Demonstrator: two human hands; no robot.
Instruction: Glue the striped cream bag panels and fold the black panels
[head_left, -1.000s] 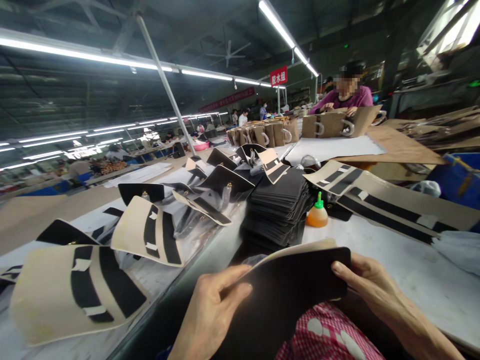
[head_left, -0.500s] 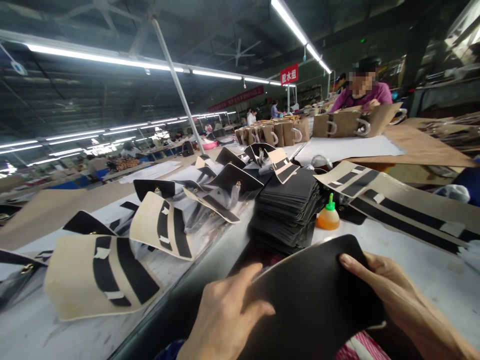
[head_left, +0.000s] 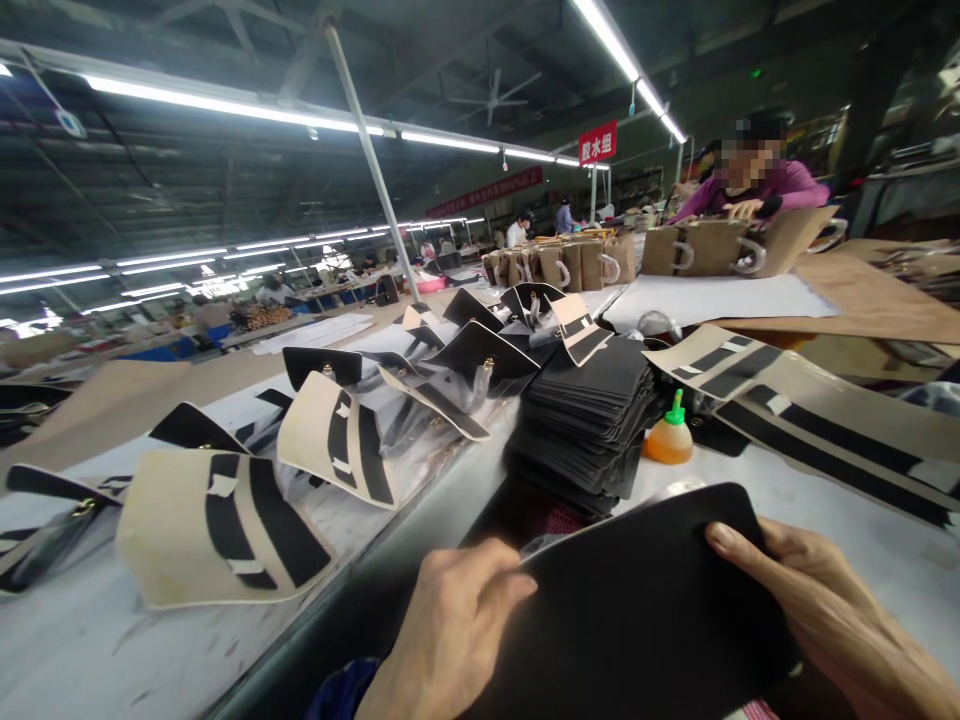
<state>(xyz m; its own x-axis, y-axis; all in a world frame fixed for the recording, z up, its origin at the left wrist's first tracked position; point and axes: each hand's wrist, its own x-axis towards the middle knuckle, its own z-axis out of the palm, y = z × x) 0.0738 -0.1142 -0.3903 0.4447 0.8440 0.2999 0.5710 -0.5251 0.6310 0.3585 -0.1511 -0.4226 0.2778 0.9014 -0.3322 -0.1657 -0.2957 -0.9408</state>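
A black leather panel (head_left: 630,610) with rounded corners is held low in front of me, its smooth dark face towards me. My left hand (head_left: 457,625) grips its left edge, thumb on the face and fingers behind. At the upper right corner, my right hand (head_left: 817,590) pinches the panel with the thumb on top; most of its fingers are hidden behind. Just beyond it stands a tall stack of black panels (head_left: 581,430). Right of the stack sits a small glue bottle (head_left: 670,440) with orange liquid and a green tip.
Beige panels with black strips (head_left: 229,530) lie curled on the left of the white-covered table (head_left: 82,660). More striped panels (head_left: 847,420) lie at right. Brown bags with wrapped handles (head_left: 705,250) stand farther back, before a co-worker in purple (head_left: 795,180).
The black panel has tilted and shifted slightly right and down, with both hands still on it. My left thumb has drawn in towards the fingers at the panel's edge. The view has shifted a little.
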